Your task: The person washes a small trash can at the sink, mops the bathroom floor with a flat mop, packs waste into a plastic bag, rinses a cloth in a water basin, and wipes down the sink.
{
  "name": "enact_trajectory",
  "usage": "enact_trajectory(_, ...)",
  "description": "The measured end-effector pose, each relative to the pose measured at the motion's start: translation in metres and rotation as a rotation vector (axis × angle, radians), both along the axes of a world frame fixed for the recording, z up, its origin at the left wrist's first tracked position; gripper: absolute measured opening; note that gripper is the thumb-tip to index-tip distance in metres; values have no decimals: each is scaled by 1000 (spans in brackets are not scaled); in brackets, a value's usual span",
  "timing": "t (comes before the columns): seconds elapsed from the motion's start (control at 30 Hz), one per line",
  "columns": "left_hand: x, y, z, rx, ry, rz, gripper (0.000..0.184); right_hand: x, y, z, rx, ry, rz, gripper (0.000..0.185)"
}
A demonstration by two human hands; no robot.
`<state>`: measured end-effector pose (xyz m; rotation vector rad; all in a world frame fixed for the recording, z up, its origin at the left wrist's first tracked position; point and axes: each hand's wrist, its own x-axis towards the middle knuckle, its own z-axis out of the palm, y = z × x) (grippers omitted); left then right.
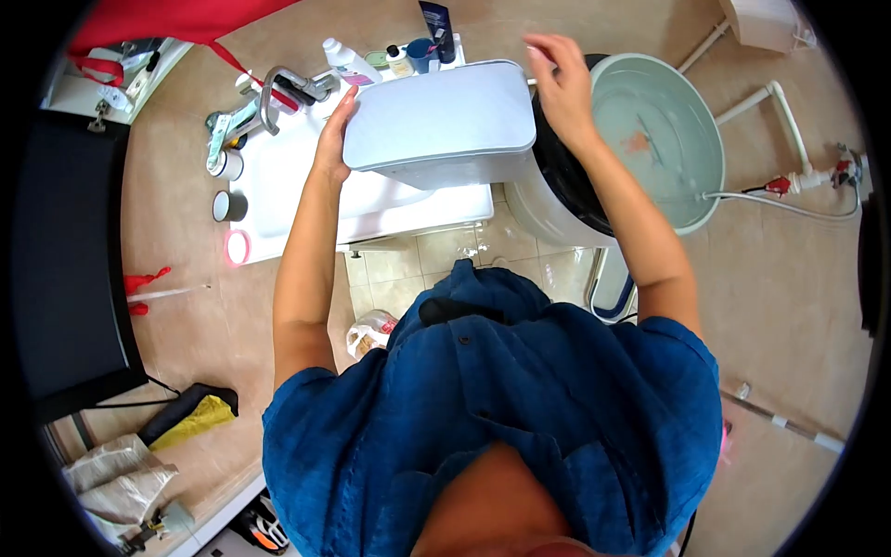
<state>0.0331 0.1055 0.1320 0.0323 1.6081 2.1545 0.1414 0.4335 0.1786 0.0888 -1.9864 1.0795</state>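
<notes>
A light grey rectangular lidded bin [441, 116] is held over the right part of the white sink [278, 200]. My left hand [336, 139] grips its left side, with the thumb up along the edge of the lid and the other fingers hidden. Raised just off the bin's right end is my right hand [564, 93], fingers bent and apart, with nothing visible in it. A short pale piece, perhaps a handle, juts from that end below the fingers. The bin's lid looks closed, so its inside is hidden.
Behind the bin stand a white bottle [348, 60], a blue cup [423, 56] and a dark tube [438, 30]. A curved faucet [278, 93] and several mugs line the sink's left. At right are a black-topped white barrel [557, 209] and a pale green water tub [710, 139].
</notes>
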Motion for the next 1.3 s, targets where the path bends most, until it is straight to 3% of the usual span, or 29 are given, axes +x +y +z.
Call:
enact_trajectory(0.07, -4, 3, 1, 63, -12, -36, 58, 33, -1, -14, -214, 16, -136, 15)
enact_trajectory(0.13, -8, 4, 0, 136, -28, -87, 57, 65, -10, -41, -538, -54, -120, 11)
enact_trajectory(0.27, -12, 6, -1, 102, -61, -158, 58, 120, -58, -84, -616, -387, -51, 10)
enact_trajectory(0.3, -7, 8, 3, 54, -6, -176, 64, 129, -72, -92, -751, -510, 96, 28)
enact_trajectory(0.4, 2, 8, 15, 68, -77, -230, 72, 130, -117, -90, -806, -661, 130, 63)
enact_trajectory(0.5, -3, -2, 4, 103, -136, -365, 71, 116, -145, -73, -962, -561, 146, 89)
enact_trajectory(0.6, -7, -4, -6, -29, -60, -498, 65, 116, -168, -54, -1240, -477, 157, 90)
enact_trajectory(0.77, 17, 17, -13, -157, 32, -676, 66, 130, -187, -46, -1177, -353, 119, 83)
enact_trajectory(0.87, 73, 32, 33, -321, 28, -656, 71, 153, -178, -43, -1214, -314, 92, 79)
enact_trajectory(0.97, 75, 46, 7, -249, 325, -741, 67, 185, -166, -40, -1210, -274, 35, 76)
enact_trajectory(1.1, 105, 74, 19, -345, 375, -944, 54, 231, -146, -33, -1170, -222, -22, 77)
enact_trajectory(1.3, 204, 134, 26, -207, 303, -1119, 81, 342, -115, -35, -1193, -249, -153, 76)
